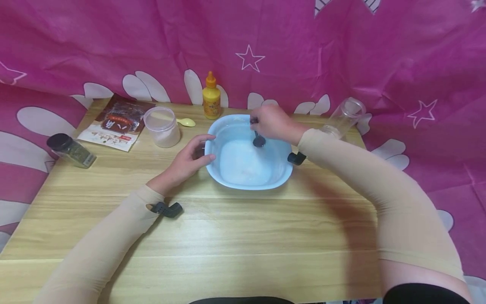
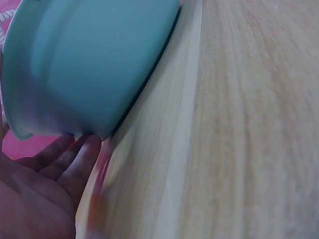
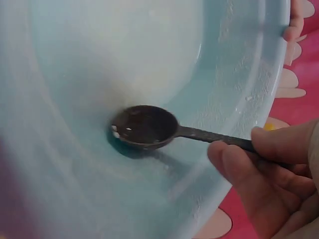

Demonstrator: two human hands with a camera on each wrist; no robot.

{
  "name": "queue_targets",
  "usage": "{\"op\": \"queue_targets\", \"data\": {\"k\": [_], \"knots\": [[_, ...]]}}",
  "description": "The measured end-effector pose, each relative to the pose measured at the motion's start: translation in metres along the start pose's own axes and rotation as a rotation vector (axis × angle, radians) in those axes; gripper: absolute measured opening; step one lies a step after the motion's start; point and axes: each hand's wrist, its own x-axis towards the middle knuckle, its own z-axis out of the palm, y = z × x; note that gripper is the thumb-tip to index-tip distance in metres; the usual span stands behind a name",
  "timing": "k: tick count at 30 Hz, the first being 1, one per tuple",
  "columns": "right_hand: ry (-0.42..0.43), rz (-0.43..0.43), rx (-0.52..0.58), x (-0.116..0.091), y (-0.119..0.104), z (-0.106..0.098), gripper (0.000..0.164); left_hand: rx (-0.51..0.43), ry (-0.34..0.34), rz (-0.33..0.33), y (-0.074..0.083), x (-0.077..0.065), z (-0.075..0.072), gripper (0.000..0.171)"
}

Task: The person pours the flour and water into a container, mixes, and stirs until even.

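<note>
A light blue basin (image 1: 248,181) stands on the table, with a whitish inner bottom. At its left side my left hand (image 1: 186,160) grips the wall: thumb and forefinger lie at the rim, while other fingers (image 2: 79,164) bear on the outer wall in the left wrist view. My right hand (image 1: 275,122) reaches over the far right rim and pinches the thin handle of a dark spoon (image 3: 144,125) between thumb and fingers. The spoon's bowl is inside the basin, with a few white bits at its edge. Wet-looking specks dot the basin's inner wall.
Behind the basin stands a yellow dropper-topped bottle (image 1: 211,99). To the left are a clear tub of white powder (image 1: 163,131), a yellow spoon (image 1: 186,122), a printed packet (image 1: 117,122) and a black-capped jar (image 1: 72,150). A clear container (image 1: 343,116) stands behind my right forearm.
</note>
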Motion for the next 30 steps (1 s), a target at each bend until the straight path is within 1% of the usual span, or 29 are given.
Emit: {"op": "queue_targets", "data": {"k": [4,8,12,14,17,20,22,24,26,28,30], "knots": [[0.034,-0.009,0.052,0.003,-0.005,0.006,0.014,-0.005,-0.007,-0.015,0.001,0.0,0.0,0.06],[0.052,-0.016,0.149,0.003,-0.011,0.011,0.014,-0.009,-0.009,-0.03,0.002,0.0,0.001,0.059],[0.047,0.01,0.259,0.001,-0.018,0.015,0.011,-0.015,-0.019,-0.028,0.002,0.0,0.001,0.06],[0.036,0.006,0.31,-0.001,-0.021,0.017,0.008,-0.02,-0.021,-0.024,0.001,0.0,0.001,0.06],[-0.019,-0.025,0.394,-0.004,-0.023,0.019,0.005,-0.023,-0.02,-0.019,0.002,0.0,0.001,0.06],[-0.121,-0.048,0.487,-0.007,-0.024,0.019,0.004,-0.018,-0.019,-0.015,0.003,0.0,0.001,0.059],[-0.184,-0.037,0.528,-0.009,-0.023,0.017,0.004,-0.017,-0.017,-0.016,0.002,0.0,0.001,0.059],[-0.228,-0.02,0.532,-0.011,-0.022,0.015,0.004,-0.019,-0.014,-0.017,0.002,-0.001,0.0,0.059],[-0.251,0.003,0.508,-0.011,-0.018,0.012,0.004,-0.022,-0.01,-0.013,0.001,-0.001,0.0,0.059],[-0.252,0.027,0.455,-0.01,-0.013,0.009,0.004,-0.026,-0.005,-0.01,0.001,-0.001,0.0,0.059],[-0.229,0.046,0.38,-0.009,-0.008,0.006,0.004,-0.028,-0.002,-0.007,0.0,0.0,0.001,0.059]]}}
